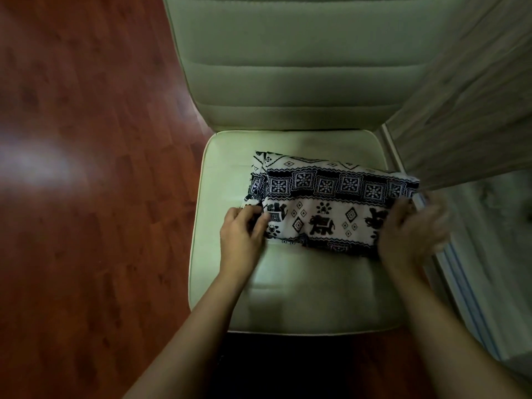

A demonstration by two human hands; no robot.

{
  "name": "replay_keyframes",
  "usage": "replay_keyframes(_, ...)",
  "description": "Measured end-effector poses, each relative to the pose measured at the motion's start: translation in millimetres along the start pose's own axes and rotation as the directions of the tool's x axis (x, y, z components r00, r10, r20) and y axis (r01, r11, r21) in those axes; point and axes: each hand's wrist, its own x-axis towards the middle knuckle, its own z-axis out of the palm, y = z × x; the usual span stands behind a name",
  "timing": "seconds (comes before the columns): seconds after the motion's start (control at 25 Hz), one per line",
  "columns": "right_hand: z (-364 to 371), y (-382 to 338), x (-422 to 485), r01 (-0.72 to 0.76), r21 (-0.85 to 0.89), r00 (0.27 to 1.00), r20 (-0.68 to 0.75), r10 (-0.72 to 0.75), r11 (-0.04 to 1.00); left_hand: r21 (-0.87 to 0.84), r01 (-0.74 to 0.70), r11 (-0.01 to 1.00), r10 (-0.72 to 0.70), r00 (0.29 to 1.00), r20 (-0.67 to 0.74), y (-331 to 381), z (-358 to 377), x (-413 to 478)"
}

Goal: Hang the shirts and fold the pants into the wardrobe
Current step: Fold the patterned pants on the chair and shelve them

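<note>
Folded pants [328,203] with a black-and-white elephant and square print lie across the seat of a pale chair [288,283]. My left hand [244,228] pinches the left end of the fold, fingers curled into the cloth. My right hand [408,228] grips the right end, blurred, with its fingers around the fabric edge. No shirts or wardrobe interior are in view.
The chair's padded backrest [282,67] rises behind the pants. Red-brown wooden floor [86,197] spreads to the left. A wood-grain panel [466,110] and a pale sliding track [460,269] stand close on the right of the chair.
</note>
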Motion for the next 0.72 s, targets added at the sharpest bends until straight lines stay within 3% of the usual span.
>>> replay_keyframes(0.04,-6.2,11.6,3.8,-0.166,-0.003,0.985,0.038,0.166,0.986,-0.004,-0.027,1.000,0.027,0.999,-0.021,1.6,0.2,-0.8)
replay_keyframes(0.08,-9.3,18.9,3.8,-0.235,-0.011,0.966,0.107,0.235,0.972,0.023,-0.042,0.999,0.043,0.999,-0.031,4.0,2.1,-2.2)
replay_keyframes(0.16,-7.7,17.2,-5.3,-0.137,-0.076,0.965,0.214,0.150,0.988,0.126,-0.040,0.991,0.040,0.999,-0.002,11.2,9.7,-6.8)
replay_keyframes(0.24,-2.6,7.4,-14.9,0.033,-0.141,0.980,0.201,-0.004,0.989,0.145,0.009,0.989,-0.013,0.999,0.030,12.2,15.6,-9.0)
replay_keyframes(0.36,1.5,3.4,-18.6,0.160,-0.199,0.982,0.133,-0.135,0.967,-0.111,0.130,0.985,-0.128,0.991,0.026,6.8,7.1,-6.4)
replay_keyframes(0.44,0.8,8.7,-13.7,0.147,-0.202,0.983,0.141,-0.120,0.968,-0.207,0.094,0.974,-0.107,0.993,-0.053,9.2,-2.7,-9.4)
replay_keyframes(0.6,1.6,10.5,-7.7,0.013,-0.112,0.990,0.142,0.003,0.994,-0.135,-0.007,0.991,-0.039,0.942,-0.334,6.7,-12.4,-18.2)
replay_keyframes(0.72,2.8,6.8,-11.4,0.073,-0.210,0.992,0.113,-0.050,0.975,-0.160,0.146,0.976,-0.167,0.979,-0.121,-15.0,-5.4,-25.5)
